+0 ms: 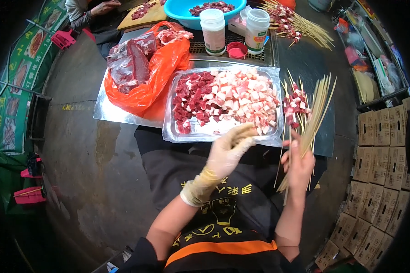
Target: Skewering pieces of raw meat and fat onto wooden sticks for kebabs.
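My left hand (229,150), in a pale glove, is over the front rim of a metal tray lined with clear plastic (222,134). Its thumb stands apart from the fingers, with nothing visible between them. Dark red meat cubes (193,99) fill the tray's left side. Pale fat cubes (246,92) lie on the right, just beyond my left fingertips. My bare right hand (299,162) grips a bundle of bamboo skewers (316,119) right of the tray. Several skewers threaded with red and white meat (296,105) lie directly beyond that hand.
Left of the tray, large raw meat pieces (131,65) rest in an orange plastic bag (157,92). Behind are two white plastic jars (212,32), a red lid (236,50), a blue basin (181,20) and more loaded skewers (287,20). Another person's hand (105,7) is at upper left. Cardboard boxes (379,160) stack at right.
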The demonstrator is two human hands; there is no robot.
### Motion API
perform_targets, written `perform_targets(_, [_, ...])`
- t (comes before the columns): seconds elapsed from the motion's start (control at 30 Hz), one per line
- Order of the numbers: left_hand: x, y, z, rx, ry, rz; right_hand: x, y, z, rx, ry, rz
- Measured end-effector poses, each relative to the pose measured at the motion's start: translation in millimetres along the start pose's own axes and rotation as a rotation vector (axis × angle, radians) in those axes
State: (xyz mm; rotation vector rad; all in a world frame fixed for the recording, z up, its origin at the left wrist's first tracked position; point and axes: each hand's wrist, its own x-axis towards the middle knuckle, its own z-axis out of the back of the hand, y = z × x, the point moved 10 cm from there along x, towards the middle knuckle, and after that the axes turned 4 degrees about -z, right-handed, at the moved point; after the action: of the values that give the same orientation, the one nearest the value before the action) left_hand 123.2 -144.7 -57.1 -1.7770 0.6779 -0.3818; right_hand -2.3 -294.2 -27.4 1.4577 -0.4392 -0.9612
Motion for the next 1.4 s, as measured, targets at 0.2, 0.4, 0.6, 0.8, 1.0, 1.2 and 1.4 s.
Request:
perform_targets(0.2, [19.8,-110.4,74.4,1.093,-0.329,-0.718,33.8,-4.9,70.6,-0.273,-0.153,0.261])
perform_targets(0.4, [50.0,-117.5,83.4,1.579,-0.178,-0.602,-3.9,-3.0,72.0,-0.108,-0.135,0.044])
perform_targets(0.6, [73.6,-102.4,67.3,1.755,0.096,-0.653,-33.7,-13.3,16.1,0.036,0.159,-0.108])
perform_targets(0.8, [71.3,-99.2,55.0,1.704,0.296,-0.728,-61.2,-23.9,-50.9,0.083,0.425,-0.117])
perform_targets(1.0, [49.8,-112.0,69.0,1.132,0.078,-0.716,-72.3,-44.1,-73.9,0.133,0.567,-0.227])
perform_targets(1.2, [35.6,-40.5,81.9,-0.236,-0.082,0.022,-77.4,-45.6,-80.4,0.266,0.6,-0.326])
perform_targets(1.4, [27.5,-22.5,72.6,-0.509,-0.111,0.067,-74.5,-19.7,-83.6,0.05,0.576,-0.128])
